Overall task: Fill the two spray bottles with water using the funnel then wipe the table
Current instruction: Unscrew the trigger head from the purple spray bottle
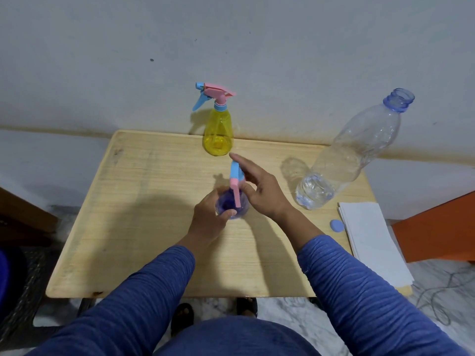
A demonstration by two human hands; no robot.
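A blue spray bottle (227,202) stands near the middle of the wooden table (144,227), seen from above, with a pink and light-blue spray head (235,185) on it. My left hand (209,219) grips the bottle's body. My right hand (259,188) rests against the spray head, thumb and fingers at its neck, index finger stretched forward. A yellow spray bottle (218,132) with a pink and blue head stands upright at the table's far edge. No funnel is in view.
A large clear plastic bottle (352,155), uncapped, with a little water at the bottom, stands at the right. Its blue cap (336,225) lies by a stack of white paper towels (370,240) at the right edge. An orange object (437,227) sits beyond.
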